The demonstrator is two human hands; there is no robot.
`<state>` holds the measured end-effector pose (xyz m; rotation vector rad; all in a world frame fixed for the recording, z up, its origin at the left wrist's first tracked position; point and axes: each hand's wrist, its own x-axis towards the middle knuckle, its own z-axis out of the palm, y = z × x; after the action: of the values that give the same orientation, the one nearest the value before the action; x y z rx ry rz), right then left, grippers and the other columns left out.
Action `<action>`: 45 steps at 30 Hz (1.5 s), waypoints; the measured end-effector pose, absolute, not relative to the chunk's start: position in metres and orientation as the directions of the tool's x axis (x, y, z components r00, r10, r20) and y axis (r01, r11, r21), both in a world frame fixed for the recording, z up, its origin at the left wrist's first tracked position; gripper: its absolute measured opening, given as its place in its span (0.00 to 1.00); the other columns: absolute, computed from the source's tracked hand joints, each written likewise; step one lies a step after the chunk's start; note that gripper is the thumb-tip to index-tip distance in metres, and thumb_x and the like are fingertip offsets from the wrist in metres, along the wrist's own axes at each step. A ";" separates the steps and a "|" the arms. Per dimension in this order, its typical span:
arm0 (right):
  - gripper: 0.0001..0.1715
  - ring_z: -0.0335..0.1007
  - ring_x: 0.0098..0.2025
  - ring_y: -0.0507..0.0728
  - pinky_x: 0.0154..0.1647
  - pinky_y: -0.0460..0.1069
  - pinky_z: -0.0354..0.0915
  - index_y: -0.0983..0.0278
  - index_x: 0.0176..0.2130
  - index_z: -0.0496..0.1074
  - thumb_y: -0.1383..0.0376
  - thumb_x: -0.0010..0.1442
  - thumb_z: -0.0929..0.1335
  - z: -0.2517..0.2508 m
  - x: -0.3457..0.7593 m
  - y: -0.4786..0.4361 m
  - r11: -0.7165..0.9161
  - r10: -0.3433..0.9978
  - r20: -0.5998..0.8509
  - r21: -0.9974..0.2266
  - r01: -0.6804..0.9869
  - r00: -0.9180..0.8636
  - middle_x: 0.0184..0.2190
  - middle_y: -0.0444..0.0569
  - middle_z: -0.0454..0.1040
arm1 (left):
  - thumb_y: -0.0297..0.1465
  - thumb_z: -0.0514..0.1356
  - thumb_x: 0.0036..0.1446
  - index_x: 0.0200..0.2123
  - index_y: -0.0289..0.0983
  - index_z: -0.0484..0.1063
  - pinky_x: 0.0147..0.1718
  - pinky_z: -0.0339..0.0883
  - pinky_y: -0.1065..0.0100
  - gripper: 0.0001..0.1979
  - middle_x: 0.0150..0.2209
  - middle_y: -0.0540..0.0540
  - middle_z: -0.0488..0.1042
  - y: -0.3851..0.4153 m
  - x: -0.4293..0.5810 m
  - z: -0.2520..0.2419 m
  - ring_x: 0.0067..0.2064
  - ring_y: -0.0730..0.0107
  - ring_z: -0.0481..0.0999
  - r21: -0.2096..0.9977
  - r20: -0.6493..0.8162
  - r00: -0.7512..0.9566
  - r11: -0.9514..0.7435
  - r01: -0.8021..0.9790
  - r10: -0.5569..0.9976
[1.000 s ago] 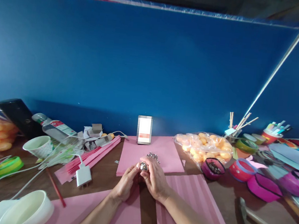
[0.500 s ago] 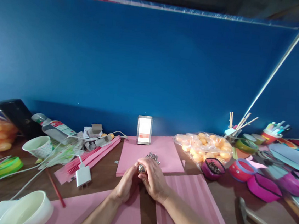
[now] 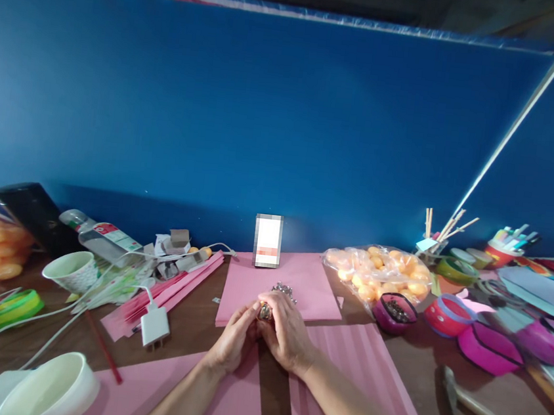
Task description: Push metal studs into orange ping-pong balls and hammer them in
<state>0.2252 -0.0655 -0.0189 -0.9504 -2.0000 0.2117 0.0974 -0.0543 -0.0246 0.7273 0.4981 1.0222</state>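
Note:
My left hand [image 3: 232, 343] and my right hand [image 3: 285, 332] meet at the table's middle, fingers pinched together round a small shiny silver ball [image 3: 265, 311]. Both hands hover over pink paper sheets [image 3: 299, 282]. Just beyond my fingertips lies a little pile of silver metal pieces [image 3: 284, 291] on the pink sheet. A small white card [image 3: 267, 240] stands upright behind it against the blue wall.
A bag of orange balls [image 3: 379, 271], pink and red bowls [image 3: 448, 315] and a hammer [image 3: 483, 414] lie to the right. On the left are a white charger [image 3: 154, 325] with cable, a paper cup [image 3: 71, 270], a bottle [image 3: 106, 236] and a white bowl [image 3: 54, 389].
The silver ball has turned slightly between my fingers and my hands have shifted a little; nothing else has moved.

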 end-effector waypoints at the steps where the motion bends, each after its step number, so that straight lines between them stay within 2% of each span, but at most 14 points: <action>1: 0.20 0.60 0.48 0.63 0.50 0.61 0.59 0.65 0.52 0.57 0.62 0.61 0.58 -0.018 0.225 -0.066 0.693 0.692 0.647 -0.473 0.543 -0.320 0.45 0.57 0.66 | 0.34 0.56 0.55 0.38 0.32 0.71 0.37 0.67 0.66 0.12 0.33 0.43 0.76 -0.055 0.098 -0.024 0.35 0.65 0.76 0.746 -0.038 0.452 0.327 -0.580 0.891; 15: 0.22 0.62 0.45 0.61 0.47 0.58 0.61 0.66 0.49 0.58 0.55 0.64 0.52 -0.020 0.227 -0.066 0.715 0.662 0.683 -0.451 0.535 -0.308 0.42 0.57 0.66 | 0.34 0.58 0.53 0.38 0.33 0.71 0.32 0.66 0.67 0.11 0.28 0.44 0.75 -0.056 0.092 -0.022 0.30 0.67 0.75 0.772 -0.049 0.556 0.385 -0.506 0.830; 28: 0.13 0.63 0.45 0.58 0.47 0.57 0.62 0.64 0.47 0.59 0.66 0.62 0.55 -0.020 0.230 -0.066 0.708 0.678 0.671 -0.484 0.515 -0.301 0.42 0.54 0.67 | 0.34 0.60 0.51 0.37 0.32 0.71 0.36 0.67 0.65 0.12 0.32 0.41 0.75 -0.056 0.094 -0.020 0.36 0.61 0.75 0.813 -0.005 0.569 0.335 -0.477 0.822; 35: 0.15 0.63 0.47 0.58 0.48 0.57 0.63 0.64 0.47 0.59 0.67 0.62 0.54 -0.019 0.230 -0.066 0.721 0.663 0.686 -0.477 0.502 -0.301 0.44 0.54 0.67 | 0.34 0.60 0.51 0.39 0.32 0.71 0.37 0.66 0.61 0.13 0.33 0.40 0.75 -0.057 0.094 -0.018 0.36 0.59 0.76 0.828 0.014 0.567 0.308 -0.468 0.824; 40: 0.15 0.65 0.47 0.56 0.47 0.55 0.65 0.63 0.46 0.63 0.67 0.63 0.54 -0.014 0.231 -0.066 0.711 0.675 0.686 -0.507 0.488 -0.271 0.43 0.53 0.70 | 0.32 0.61 0.51 0.44 0.35 0.69 0.41 0.65 0.60 0.17 0.36 0.41 0.75 -0.058 0.096 -0.015 0.39 0.59 0.75 0.820 0.021 0.554 0.302 -0.486 0.832; 45: 0.17 0.65 0.49 0.56 0.50 0.55 0.63 0.64 0.50 0.63 0.67 0.64 0.54 -0.013 0.231 -0.066 0.689 0.706 0.656 -0.549 0.473 -0.267 0.45 0.53 0.70 | 0.31 0.61 0.50 0.45 0.35 0.69 0.43 0.64 0.59 0.17 0.37 0.41 0.75 -0.057 0.096 -0.016 0.42 0.58 0.74 0.826 0.030 0.543 0.285 -0.486 0.839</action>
<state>0.2311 -0.0665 -0.0134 -0.9166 -1.9227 0.2993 0.0956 -0.0573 -0.0163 0.9031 0.4583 0.9286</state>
